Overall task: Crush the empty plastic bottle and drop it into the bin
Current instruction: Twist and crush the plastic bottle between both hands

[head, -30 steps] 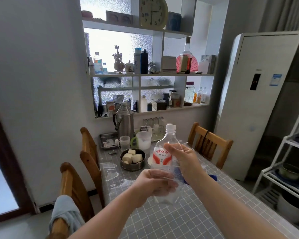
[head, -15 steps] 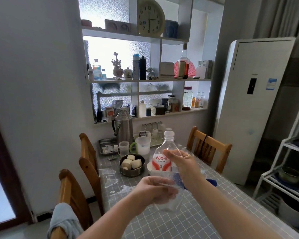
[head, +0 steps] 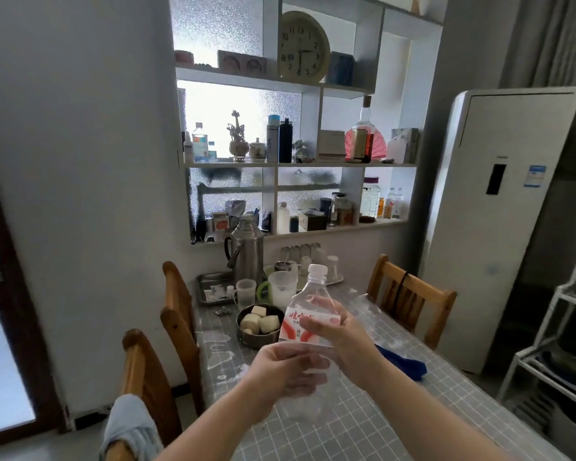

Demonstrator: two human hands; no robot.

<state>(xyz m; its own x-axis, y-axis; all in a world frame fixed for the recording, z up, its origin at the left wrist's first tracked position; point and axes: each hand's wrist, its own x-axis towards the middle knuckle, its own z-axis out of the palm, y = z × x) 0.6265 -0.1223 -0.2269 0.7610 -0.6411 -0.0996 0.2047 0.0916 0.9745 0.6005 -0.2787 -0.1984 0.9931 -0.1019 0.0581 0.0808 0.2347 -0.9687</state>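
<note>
The clear plastic bottle (head: pixel 308 304) has a white cap and a red-and-white label. I hold it upright above the table in the middle of the head view. My left hand (head: pixel 288 369) wraps around its lower half. Higher up, my right hand (head: pixel 338 334) grips it at the label. Its body looks dented under my fingers and its bottom is blurred. No bin shows in this frame.
The grey tiled table (head: pixel 363 427) carries a metal bowl of white chunks (head: pixel 258 326), a steel flask (head: pixel 246 251), cups and a tray. Wooden chairs (head: pixel 180 327) line the left side, another chair (head: pixel 409 301) stands at the right. A white rack (head: pixel 552 354) stands far right.
The view has tilted upward, so the bottle and both hands sit lower in the frame. My right hand has slid a little down onto the label. Both hands keep their hold.
</note>
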